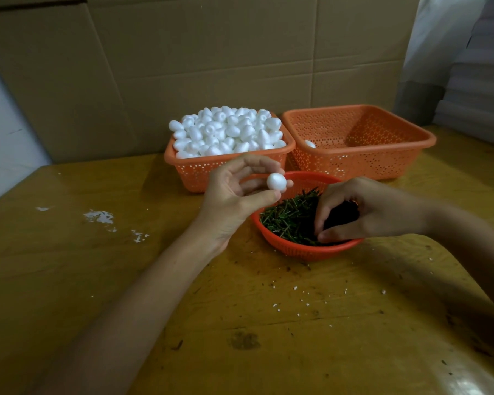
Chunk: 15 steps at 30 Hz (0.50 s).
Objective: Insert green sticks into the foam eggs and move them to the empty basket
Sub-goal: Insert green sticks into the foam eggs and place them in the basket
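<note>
Cardboard [183, 52] stands as the backdrop, brown and creased, across the whole rear. Tabletop [97, 280] is yellowish wood, scuffed and stained, and fills the lower frame.

Right basket [428, 138]: orange, perforated, rectangular, at the back right against the cardboard, nearly empty. Left basket [183, 172]: same type, just beside it on the left, rims close or touching; cannot tell which. Foam eggs [228, 129] are heaped in the left basket, white, piled above its rim.

Round bowl [305, 249]: red-orange mesh, in front of the two baskets, near the centre of the tabletop. Green sticks [291, 218] lie in a loose tangle inside it, dark green and thin.

Left hand [234, 195]: raised over the bowl's left rim, palm turned toward the camera, thumb and fingertips curled in a pinch on one foam egg [276, 181]. That egg is off the tabletop, in the air in front of the left basket, with no stick visible in it.

Right hand [362, 212]: down in the bowl, back of hand up, fingers curled with tips in the sticks, thumb near the bowl's front rim. Whether it actually has hold of a stick cannot be told; the palm side is in shadow.

Lone egg [310, 143] sits in the right basket's near-left corner, partly hidden by the rim.

White crumbs [100, 216] scattered on the tabletop at left; more tiny white and dark specks lie in front of the bowl.
</note>
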Motion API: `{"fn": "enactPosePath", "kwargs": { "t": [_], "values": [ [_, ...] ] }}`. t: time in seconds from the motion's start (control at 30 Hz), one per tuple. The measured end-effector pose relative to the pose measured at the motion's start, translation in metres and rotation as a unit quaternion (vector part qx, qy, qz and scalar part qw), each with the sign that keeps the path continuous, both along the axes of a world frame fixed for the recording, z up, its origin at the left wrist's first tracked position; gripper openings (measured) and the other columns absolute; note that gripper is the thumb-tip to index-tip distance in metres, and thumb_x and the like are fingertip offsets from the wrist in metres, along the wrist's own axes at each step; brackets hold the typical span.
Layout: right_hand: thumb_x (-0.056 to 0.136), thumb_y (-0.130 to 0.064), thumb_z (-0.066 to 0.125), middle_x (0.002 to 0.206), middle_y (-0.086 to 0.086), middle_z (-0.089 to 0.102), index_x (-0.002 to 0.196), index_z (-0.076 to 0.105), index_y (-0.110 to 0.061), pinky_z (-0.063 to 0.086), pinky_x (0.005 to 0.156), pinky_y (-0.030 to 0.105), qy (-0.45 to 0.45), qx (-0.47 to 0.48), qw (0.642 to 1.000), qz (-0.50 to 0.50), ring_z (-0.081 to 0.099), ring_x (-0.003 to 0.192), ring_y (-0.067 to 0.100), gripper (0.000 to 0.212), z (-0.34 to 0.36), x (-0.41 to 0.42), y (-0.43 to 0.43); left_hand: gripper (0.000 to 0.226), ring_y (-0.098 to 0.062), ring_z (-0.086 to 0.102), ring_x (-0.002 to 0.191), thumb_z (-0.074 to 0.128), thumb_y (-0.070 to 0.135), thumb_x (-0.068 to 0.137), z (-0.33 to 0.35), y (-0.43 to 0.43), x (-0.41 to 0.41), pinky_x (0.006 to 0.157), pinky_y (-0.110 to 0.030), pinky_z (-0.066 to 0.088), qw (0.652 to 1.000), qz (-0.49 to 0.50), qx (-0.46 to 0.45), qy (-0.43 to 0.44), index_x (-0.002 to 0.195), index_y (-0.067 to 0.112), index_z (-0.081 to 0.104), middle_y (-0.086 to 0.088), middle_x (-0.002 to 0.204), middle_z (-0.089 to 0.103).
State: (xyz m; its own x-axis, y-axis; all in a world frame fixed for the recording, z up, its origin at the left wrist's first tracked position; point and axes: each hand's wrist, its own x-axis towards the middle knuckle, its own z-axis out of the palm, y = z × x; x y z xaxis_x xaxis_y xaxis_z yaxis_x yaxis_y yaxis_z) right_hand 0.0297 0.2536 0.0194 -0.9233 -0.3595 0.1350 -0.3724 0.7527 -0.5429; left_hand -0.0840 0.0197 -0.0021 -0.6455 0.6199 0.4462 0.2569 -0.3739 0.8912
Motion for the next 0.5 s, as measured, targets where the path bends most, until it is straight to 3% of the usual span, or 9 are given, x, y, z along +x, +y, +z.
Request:
{"fn": "enactPosePath", "kwargs": {
  "t": [0.17, 0.33, 0.5],
  "values": [
    [0.086, -0.025, 0.083, 0.095, -0.017, 0.075, 0.092, 0.081, -0.031, 0.051, 0.087, 0.022, -0.004, 0.000, 1.000, -0.007, 0.071, 0.096, 0.010, 0.009, 0.0000, 0.0006, -0.0003, 0.067, -0.035, 0.076, 0.109, 0.078, -0.015, 0.082, 0.0003, -0.0003, 0.0016, 0.096, -0.041, 0.061, 1.000, 0.006, -0.014, 0.016, 0.138, 0.014, 0.056, -0.012, 0.110, 0.074],
    [0.085, -0.024, 0.084, 0.095, -0.014, 0.076, 0.092, 0.081, -0.029, 0.050, 0.087, 0.023, -0.002, -0.003, 1.000, -0.008, 0.070, 0.097, 0.011, 0.009, -0.0004, 0.0008, -0.0008, 0.083, -0.036, 0.076, 0.108, 0.077, -0.021, 0.081, 0.0000, 0.0014, 0.0046, 0.100, -0.044, 0.060, 0.999, 0.010, -0.026, 0.028, 0.146, 0.020, 0.045, -0.011, 0.109, 0.074],
    [0.085, -0.022, 0.084, 0.094, -0.015, 0.076, 0.091, 0.081, -0.027, 0.049, 0.086, 0.017, -0.003, -0.007, 1.000, -0.001, 0.071, 0.095, 0.010, 0.009, -0.0008, 0.0000, -0.0013, 0.091, -0.034, 0.076, 0.108, 0.078, -0.022, 0.079, -0.0006, 0.0021, 0.0055, 0.095, -0.037, 0.061, 0.999, 0.011, -0.034, 0.040, 0.148, 0.024, 0.040, -0.008, 0.107, 0.074]
  ]
}}
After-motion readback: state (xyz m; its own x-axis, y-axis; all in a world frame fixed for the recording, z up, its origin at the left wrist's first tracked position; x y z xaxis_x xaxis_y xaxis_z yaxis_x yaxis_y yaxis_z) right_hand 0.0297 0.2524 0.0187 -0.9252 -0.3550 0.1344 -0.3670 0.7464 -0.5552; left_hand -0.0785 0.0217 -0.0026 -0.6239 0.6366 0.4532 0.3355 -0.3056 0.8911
